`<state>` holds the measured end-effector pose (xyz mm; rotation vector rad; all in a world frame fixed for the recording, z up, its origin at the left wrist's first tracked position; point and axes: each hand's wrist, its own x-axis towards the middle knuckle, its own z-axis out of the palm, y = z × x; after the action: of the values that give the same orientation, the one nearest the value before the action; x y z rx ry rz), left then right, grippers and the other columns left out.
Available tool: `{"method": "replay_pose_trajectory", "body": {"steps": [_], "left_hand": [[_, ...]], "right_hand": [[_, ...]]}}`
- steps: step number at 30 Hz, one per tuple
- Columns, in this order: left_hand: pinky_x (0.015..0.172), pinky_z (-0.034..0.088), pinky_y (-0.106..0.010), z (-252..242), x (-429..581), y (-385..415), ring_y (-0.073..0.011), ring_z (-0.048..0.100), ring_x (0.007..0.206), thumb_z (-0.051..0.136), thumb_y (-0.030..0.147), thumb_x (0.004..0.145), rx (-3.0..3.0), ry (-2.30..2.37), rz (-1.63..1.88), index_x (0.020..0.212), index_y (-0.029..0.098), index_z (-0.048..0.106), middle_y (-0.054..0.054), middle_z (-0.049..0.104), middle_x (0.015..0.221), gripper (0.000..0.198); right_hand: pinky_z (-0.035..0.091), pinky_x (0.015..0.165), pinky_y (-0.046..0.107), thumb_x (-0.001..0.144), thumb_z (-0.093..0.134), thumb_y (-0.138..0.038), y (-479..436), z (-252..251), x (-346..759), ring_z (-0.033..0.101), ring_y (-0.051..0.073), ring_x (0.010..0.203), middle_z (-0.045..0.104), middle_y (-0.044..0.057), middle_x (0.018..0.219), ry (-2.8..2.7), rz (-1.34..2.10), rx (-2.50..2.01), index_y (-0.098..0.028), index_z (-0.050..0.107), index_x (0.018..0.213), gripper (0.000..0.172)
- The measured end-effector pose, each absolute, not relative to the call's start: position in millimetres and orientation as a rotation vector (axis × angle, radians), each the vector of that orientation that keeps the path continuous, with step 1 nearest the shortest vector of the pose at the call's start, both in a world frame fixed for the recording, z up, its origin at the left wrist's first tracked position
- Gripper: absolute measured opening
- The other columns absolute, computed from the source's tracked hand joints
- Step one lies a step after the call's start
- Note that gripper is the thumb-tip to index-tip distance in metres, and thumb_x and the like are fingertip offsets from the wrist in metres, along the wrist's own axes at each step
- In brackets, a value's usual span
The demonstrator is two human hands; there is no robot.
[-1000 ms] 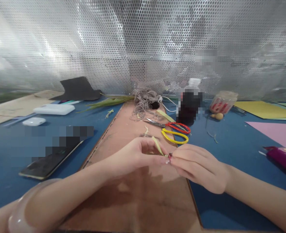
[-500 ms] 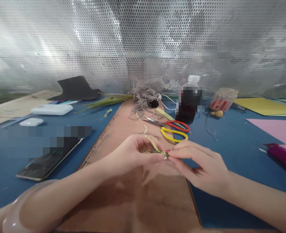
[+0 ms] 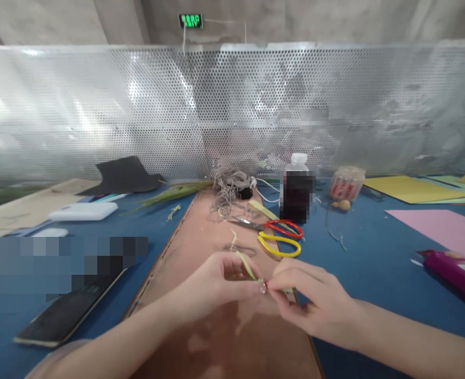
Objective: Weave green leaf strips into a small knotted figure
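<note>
My left hand [image 3: 220, 279] pinches a pale green strip [image 3: 246, 265] between thumb and fingers, over the brown board [image 3: 201, 231]. Its loose end rises out of the curl of the fingers. My right hand [image 3: 311, 289] is closed at the same spot, its fingertips meeting the left ones on the strip's small folded part, which the fingers mostly hide. Just beyond the hands lie scissors [image 3: 280, 246] with one red and one yellow handle, blades pointing left. A tangle of grey cord [image 3: 232, 184] rests at the board's far end.
On the blue table [image 3: 359, 279] stand a dark bottle [image 3: 296, 195] and a clear jar [image 3: 346, 184]. Coloured paper [image 3: 433, 221] and a purple packet [image 3: 453, 271] lie right. Left are a phone [image 3: 78, 305], a white case [image 3: 83, 211] and green leaves [image 3: 169, 193]. Behind stands a perforated metal screen [image 3: 232, 105].
The camera view has tilted up, so the table items and hands appear lower and a green exit sign shows. Both hands still grip the strip, the fingertips slightly shifted.
</note>
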<state>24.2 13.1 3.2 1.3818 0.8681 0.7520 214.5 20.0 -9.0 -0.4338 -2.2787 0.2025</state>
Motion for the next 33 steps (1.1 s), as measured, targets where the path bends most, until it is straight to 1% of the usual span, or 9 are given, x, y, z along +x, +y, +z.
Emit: {"method": "replay_pose_trajectory", "body": {"steps": [6, 13, 16, 19, 22, 25, 28, 31, 33], "left_hand": [[0.054, 0.032, -0.018, 1.4, 22.8, 12.5, -0.0062, 0.042, 0.055, 0.072, 0.024, 0.062, 1.382, 0.859, 0.729, 0.069, 0.012, 0.061, 0.005, 0.052, 0.057, 0.018], [0.049, 0.034, -0.018, -1.8, 12.4, 10.1, -0.0069, 0.044, 0.052, 0.07, 0.018, 0.056, 1.465, 0.802, 0.52, 0.065, 0.013, 0.059, 0.004, 0.055, 0.058, 0.015], [0.052, 0.037, -0.018, -0.6, 10.2, 7.3, -0.008, 0.047, 0.055, 0.068, 0.013, 0.053, 1.514, 0.704, 0.477, 0.065, 0.014, 0.062, 0.004, 0.056, 0.06, 0.013], [0.05, 0.037, -0.017, 0.0, 10.5, 5.0, -0.007, 0.046, 0.052, 0.061, 0.014, 0.055, 1.591, 0.707, 0.357, 0.062, 0.015, 0.063, 0.004, 0.054, 0.057, 0.007], [0.051, 0.038, -0.017, -4.8, 10.6, 3.7, -0.0078, 0.047, 0.053, 0.059, 0.015, 0.051, 1.585, 0.733, 0.261, 0.064, 0.015, 0.063, 0.003, 0.055, 0.06, 0.014], [0.052, 0.041, -0.019, -14.8, 9.5, 3.4, -0.0101, 0.05, 0.058, 0.056, 0.015, 0.046, 1.525, 0.644, 0.223, 0.072, 0.016, 0.065, 0.003, 0.057, 0.067, 0.027], [0.051, 0.041, -0.019, -20.6, 9.4, 3.9, -0.0099, 0.049, 0.057, 0.057, 0.017, 0.045, 1.473, 0.607, 0.202, 0.072, 0.016, 0.065, 0.003, 0.057, 0.067, 0.029], [0.051, 0.041, -0.018, -17.5, 10.0, 6.3, -0.0075, 0.048, 0.052, 0.064, 0.017, 0.044, 1.479, 0.648, 0.184, 0.067, 0.016, 0.063, 0.004, 0.056, 0.062, 0.023], [0.05, 0.04, -0.018, -14.6, 9.1, 9.5, -0.0068, 0.047, 0.05, 0.071, 0.02, 0.042, 1.474, 0.653, 0.191, 0.065, 0.016, 0.062, 0.004, 0.056, 0.06, 0.024]], "right_hand": [[0.041, 0.054, 0.017, 0.072, 0.048, -0.001, 14.9, -6.8, 210.6, 0.047, 0.008, 0.058, 0.053, -0.001, 0.066, -2.305, 0.166, -0.484, -0.017, 0.051, 0.079, 0.018], [0.041, 0.055, 0.021, 0.076, 0.046, -0.007, 3.5, -6.1, 206.7, 0.046, 0.01, 0.054, 0.055, -0.001, 0.057, -2.441, -0.19, -0.257, -0.018, 0.05, 0.073, 0.012], [0.042, 0.058, 0.022, 0.077, 0.045, -0.008, 4.7, -3.4, 207.4, 0.052, 0.011, 0.06, 0.059, 0.0, 0.064, -2.442, -0.055, -0.174, -0.018, 0.049, 0.085, 0.014], [0.043, 0.057, 0.023, 0.075, 0.041, -0.008, 25.3, -1.3, 202.5, 0.054, 0.012, 0.064, 0.058, 0.003, 0.073, -2.399, 0.141, -0.418, -0.016, 0.046, 0.095, 0.022], [0.043, 0.058, 0.025, 0.077, 0.044, -0.011, 59.6, -4.1, 189.5, 0.051, 0.013, 0.063, 0.055, 0.003, 0.075, -2.423, 0.178, -0.866, -0.016, 0.052, 0.086, 0.013], [0.042, 0.068, 0.03, 0.072, 0.054, -0.013, 85.9, -9.8, 173.9, 0.051, 0.016, 0.072, 0.055, 0.005, 0.078, -2.421, 0.206, -0.938, -0.015, 0.055, 0.078, 0.006], [0.04, 0.071, 0.032, 0.07, 0.058, -0.017, 93.7, -13.3, 161.3, 0.05, 0.018, 0.075, 0.055, 0.005, 0.077, -2.431, 0.295, -0.986, -0.015, 0.056, 0.071, 0.003], [0.039, 0.066, 0.031, 0.063, 0.06, -0.014, 93.8, -12.8, 154.4, 0.05, 0.017, 0.068, 0.055, 0.003, 0.065, -2.446, 0.457, -1.03, -0.015, 0.053, 0.058, 0.008], [0.039, 0.058, 0.028, 0.064, 0.056, -0.011, 96.1, -9.5, 153.7, 0.049, 0.013, 0.058, 0.055, 0.002, 0.06, -2.434, 0.61, -1.042, -0.015, 0.053, 0.057, 0.009]]}}
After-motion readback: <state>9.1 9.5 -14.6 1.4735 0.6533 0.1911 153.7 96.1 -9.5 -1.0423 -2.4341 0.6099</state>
